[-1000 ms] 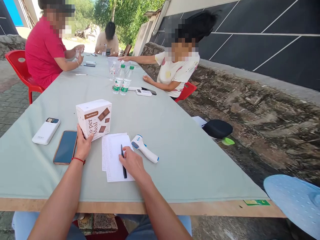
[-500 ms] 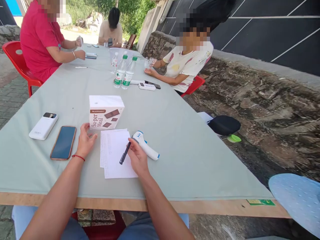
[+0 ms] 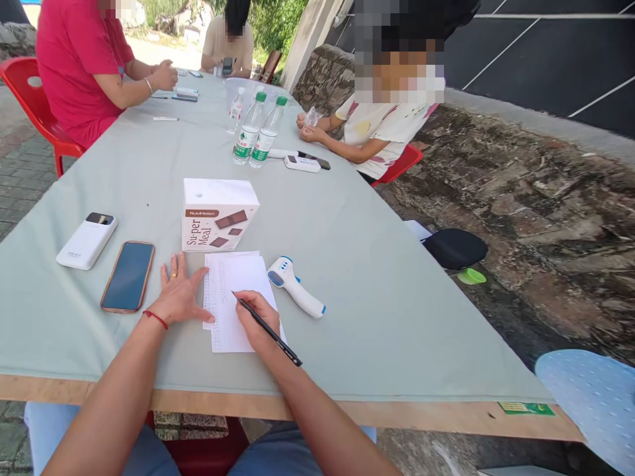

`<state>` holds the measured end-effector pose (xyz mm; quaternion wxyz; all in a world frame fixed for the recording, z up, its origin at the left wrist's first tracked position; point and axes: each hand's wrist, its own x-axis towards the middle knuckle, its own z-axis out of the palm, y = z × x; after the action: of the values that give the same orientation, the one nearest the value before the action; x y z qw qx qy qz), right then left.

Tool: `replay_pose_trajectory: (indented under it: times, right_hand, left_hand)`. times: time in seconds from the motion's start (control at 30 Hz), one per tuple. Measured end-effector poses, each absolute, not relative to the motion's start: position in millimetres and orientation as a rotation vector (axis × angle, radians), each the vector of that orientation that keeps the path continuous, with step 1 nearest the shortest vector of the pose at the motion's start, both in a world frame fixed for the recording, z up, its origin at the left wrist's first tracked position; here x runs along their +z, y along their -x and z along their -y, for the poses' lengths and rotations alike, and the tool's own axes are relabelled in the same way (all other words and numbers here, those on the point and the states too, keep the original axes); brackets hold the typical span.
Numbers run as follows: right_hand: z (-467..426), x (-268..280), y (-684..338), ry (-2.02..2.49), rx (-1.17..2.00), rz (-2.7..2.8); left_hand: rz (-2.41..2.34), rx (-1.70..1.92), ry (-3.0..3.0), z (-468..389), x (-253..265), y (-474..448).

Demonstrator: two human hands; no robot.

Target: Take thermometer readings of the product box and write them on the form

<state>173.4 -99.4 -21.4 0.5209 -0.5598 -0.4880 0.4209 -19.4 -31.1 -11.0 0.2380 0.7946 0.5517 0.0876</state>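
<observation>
My right hand (image 3: 255, 324) grips a black pen (image 3: 268, 328), its tip touching a white sheet of paper (image 3: 233, 291) with printed rows. My left hand (image 3: 179, 294) lies flat with fingers spread, pressing the paper's left edge. Just beyond the paper stands a white box (image 3: 218, 213) printed with chocolate bars. A white and blue infrared thermometer (image 3: 296, 286) lies right of the paper.
A smartphone (image 3: 127, 275) and a white power bank (image 3: 87, 239) lie to my left on the grey-green table (image 3: 357, 277). Water bottles (image 3: 258, 132) stand mid-table. Three other people sit further along, on red chairs (image 3: 30, 99). A black cushion (image 3: 455, 248) lies beyond the right edge.
My right hand picked up the pen from the paper and turned it into a writing grip. My left hand let go of the box and moved down flat onto the paper.
</observation>
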Motion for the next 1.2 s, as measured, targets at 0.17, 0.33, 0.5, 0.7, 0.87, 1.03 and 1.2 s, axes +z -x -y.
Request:
replay_pose_trajectory:
  times: [0.17,0.33,0.5,0.7,0.87,1.03,1.2]
  right_hand:
    - [97.2,-24.4,-170.1,1.404,0.928,1.124]
    - [95.6,-26.6,-173.9,1.391,0.955,1.126]
    - [94.7,-25.6,-171.5,1.420,0.971,1.093]
    - [93.9,-24.7,-168.8,1.430,0.983,1.088]
    - [93.7,-24.8,-165.9,1.463,0.939,1.138]
    - [93.0,-25.9,-164.2,1.422,0.910,1.207]
    - [92.2,-28.7,-166.0,1.398,0.886,1.231]
  left_hand:
    - [-1.517,0.300,-2.192,32.3,-19.4,19.2]
    - [-1.506,0.347,-2.161,32.4,-20.6,17.2]
    - [-1.493,0.322,-2.133,34.0,-14.8,14.8]
    - [-1.473,0.317,-2.169,34.4,-17.6,16.3]
    - [-1.504,0.275,-2.161,35.3,-11.6,12.1]
    - [-1.643,0.077,-2.141,39.5,7.5,2.5]
    - [-1.700,-0.048,-2.137,41.4,15.8,-0.8]
